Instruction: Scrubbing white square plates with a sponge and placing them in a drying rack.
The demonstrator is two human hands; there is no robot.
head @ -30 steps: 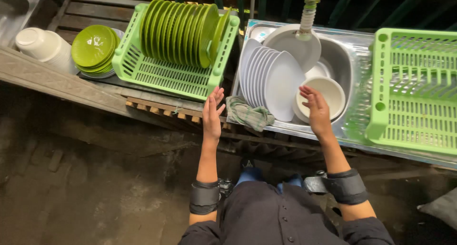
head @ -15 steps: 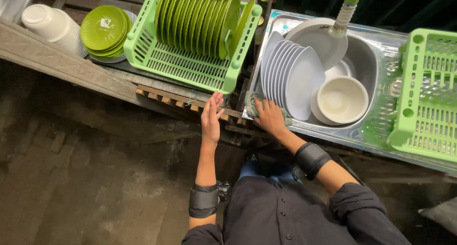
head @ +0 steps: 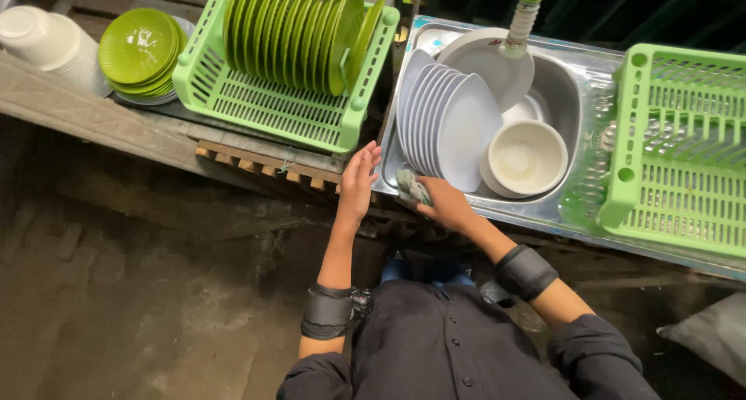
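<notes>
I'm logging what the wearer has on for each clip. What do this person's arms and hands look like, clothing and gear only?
Both hands are bare: no gloves or rings visible on the left hand or the right hand. Each forearm carries a wide dark wrist band: the left band and the right band. Dark shirt sleeves are pushed up toward the elbows.

A rough wooden worktop [head: 85, 113] runs along the left, carrying a stack of white bowls [head: 43, 43] at the far left, a pile of green plates [head: 140, 50] beside it, and a green rack [head: 272, 113]. To the right, a steel sink [head: 575, 97] carries a second green rack [head: 676, 159] and a crumpled cloth [head: 410, 187] on its near rim.
</notes>
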